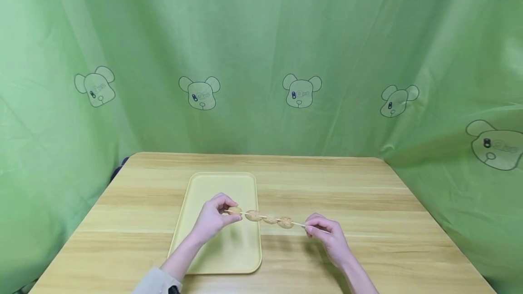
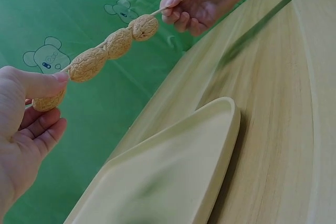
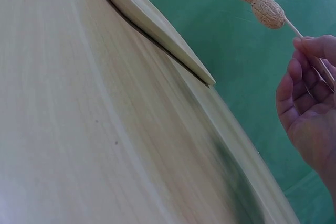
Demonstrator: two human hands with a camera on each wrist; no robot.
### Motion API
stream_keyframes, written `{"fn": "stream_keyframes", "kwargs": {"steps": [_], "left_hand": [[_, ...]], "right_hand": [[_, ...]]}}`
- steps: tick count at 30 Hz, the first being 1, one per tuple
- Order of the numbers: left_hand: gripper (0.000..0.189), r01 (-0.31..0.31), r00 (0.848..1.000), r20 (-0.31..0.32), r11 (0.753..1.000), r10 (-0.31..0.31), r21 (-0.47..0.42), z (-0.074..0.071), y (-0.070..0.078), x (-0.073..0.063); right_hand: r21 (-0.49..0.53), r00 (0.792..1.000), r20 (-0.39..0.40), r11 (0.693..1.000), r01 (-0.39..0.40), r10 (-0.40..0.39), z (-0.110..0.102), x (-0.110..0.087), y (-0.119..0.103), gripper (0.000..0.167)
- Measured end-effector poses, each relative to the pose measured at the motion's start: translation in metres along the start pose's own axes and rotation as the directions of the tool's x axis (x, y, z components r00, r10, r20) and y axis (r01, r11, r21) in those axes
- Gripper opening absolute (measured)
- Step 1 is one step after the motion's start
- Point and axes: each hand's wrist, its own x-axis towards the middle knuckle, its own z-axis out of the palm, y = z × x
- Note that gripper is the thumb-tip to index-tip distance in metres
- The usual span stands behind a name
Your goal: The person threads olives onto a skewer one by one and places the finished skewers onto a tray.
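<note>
A thin wooden skewer (image 1: 299, 224) runs through several tan, wrinkled oval balls (image 1: 285, 222), held nearly level above the table. At its left end, my left hand (image 1: 210, 223) pinches the outermost ball (image 2: 50, 102) between thumb and fingers, over the tray's right half. My right hand (image 1: 333, 242) grips the bare right end of the skewer, thumb against curled fingers, to the right of the tray. Close up in the right wrist view, the nearest ball (image 3: 268, 12) sits a short way from the right fingertips. Part of the left-end ball is hidden by the left fingers.
A pale yellow rectangular tray (image 1: 220, 251) with a low rim lies on the light wooden table (image 1: 388, 221), left of centre. Green curtains (image 1: 253, 35) with bear-head drawings enclose the table's back and sides.
</note>
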Motion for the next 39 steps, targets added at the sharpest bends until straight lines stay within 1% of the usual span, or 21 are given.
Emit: {"fn": "stream_keyframes", "kwargs": {"steps": [2,8,10,18,19,22,24,26,27,29,33,36,39], "left_hand": [[0.026,-0.012,1.000,-0.004,1.000,0.012,0.002,0.000,0.000,-0.001],[0.024,-0.015,1.000,-0.009,1.000,0.015,0.023,0.001,-0.002,-0.001],[0.024,-0.012,1.000,-0.008,1.000,0.012,0.022,0.001,-0.003,-0.001],[0.025,-0.004,1.000,0.005,1.000,0.004,-0.001,0.002,-0.005,-0.001],[0.025,0.006,1.000,0.011,1.000,-0.006,-0.005,0.002,-0.005,-0.002],[0.025,0.019,0.999,0.026,1.000,-0.019,0.002,0.002,0.008,-0.004],[0.026,0.022,0.999,0.034,1.000,-0.022,0.003,0.001,0.008,-0.004],[0.027,0.025,0.999,0.034,1.000,-0.025,0.001,0.001,0.007,-0.004],[0.027,0.027,0.999,0.034,1.000,-0.027,0.000,0.000,0.003,-0.002],[0.029,0.029,0.999,0.034,1.000,-0.028,-0.005,-0.001,-0.008,0.001],[0.029,0.032,0.999,0.026,0.999,-0.033,0.024,-0.005,-0.010,0.002],[0.030,0.012,1.000,0.005,0.998,-0.012,0.063,-0.009,-0.010,0.004],[0.031,-0.006,1.000,-0.022,0.995,0.008,0.099,-0.015,-0.013,0.005]], "right_hand": [[0.001,1.000,0.000,1.000,0.002,-0.002,0.000,0.000,0.000,0.012],[0.005,1.000,0.009,1.000,-0.002,0.001,0.001,0.000,0.000,0.023],[0.009,1.000,0.009,1.000,-0.009,0.008,0.002,0.001,-0.001,0.023],[0.006,0.999,0.036,1.000,-0.012,0.012,0.002,0.001,0.000,0.010],[0.002,0.999,0.037,1.000,-0.016,0.016,0.002,0.001,0.000,0.009],[-0.036,0.999,0.031,0.999,-0.031,0.032,0.001,0.000,0.000,0.012],[-0.076,0.998,0.020,0.995,-0.058,0.060,0.002,-0.001,-0.002,0.011],[-0.103,0.995,0.026,0.991,-0.089,0.092,0.001,-0.001,-0.003,0.010],[-0.111,0.994,0.036,0.989,-0.102,0.107,0.000,-0.002,-0.003,0.009],[-0.130,0.988,0.059,0.982,-0.137,0.146,-0.001,-0.002,-0.004,0.012],[-0.176,0.969,0.108,0.964,-0.200,0.221,-0.003,-0.002,-0.004,0.018],[-0.223,0.944,0.139,0.938,-0.265,0.300,-0.002,-0.001,-0.005,0.021],[-0.234,0.908,0.196,0.917,-0.323,0.370,0.004,0.001,-0.006,0.023]]}}
